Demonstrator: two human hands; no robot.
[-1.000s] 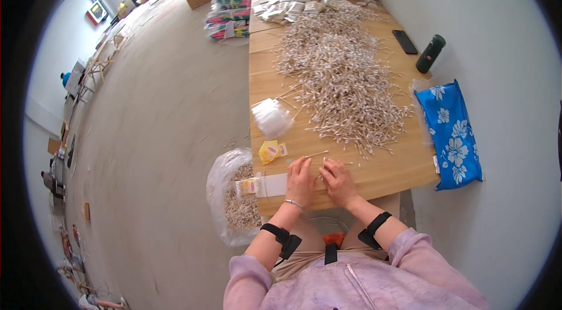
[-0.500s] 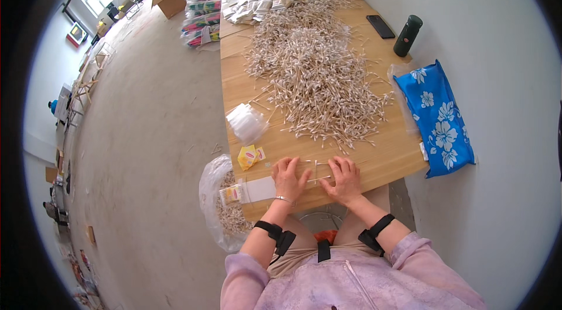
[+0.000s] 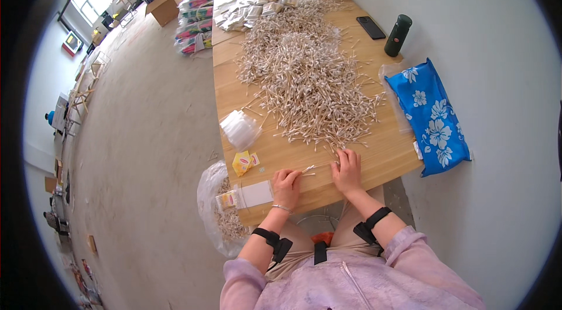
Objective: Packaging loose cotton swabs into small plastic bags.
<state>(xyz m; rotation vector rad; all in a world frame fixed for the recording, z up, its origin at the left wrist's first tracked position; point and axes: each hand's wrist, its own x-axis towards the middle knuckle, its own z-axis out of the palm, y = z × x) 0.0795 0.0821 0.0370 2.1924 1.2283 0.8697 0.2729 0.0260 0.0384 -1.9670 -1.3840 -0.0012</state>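
Observation:
A few cotton swabs (image 3: pixel 308 170) stick out to the right from my left hand (image 3: pixel 287 188), whose fingers are closed on them just above the tabletop. My right hand (image 3: pixel 348 172) is at the near edge of a large heap of loose cotton swabs (image 3: pixel 307 76). Its fingers are drawn together and bent down around a swab end; the fingertips are partly hidden. Left of my left hand lies a white card strip (image 3: pixel 256 193), beside a small clear pack of swabs (image 3: pixel 226 199) with a yellow label at the table's edge.
Clear plastic sleeves (image 3: pixel 240 129) and yellow labels (image 3: pixel 242 163) lie on the table's left side. A bag of swabs (image 3: pixel 213 216) hangs below that edge. Filled packs (image 3: pixel 257 2) lie at the far end. On the right are a phone (image 3: pixel 370 27), dark bottle (image 3: pixel 398 35) and blue floral package (image 3: pixel 433 120).
My right hand has moved up to the heap's near edge. The swabs that lay between my hands are now gathered in my left hand. The view has shifted slightly.

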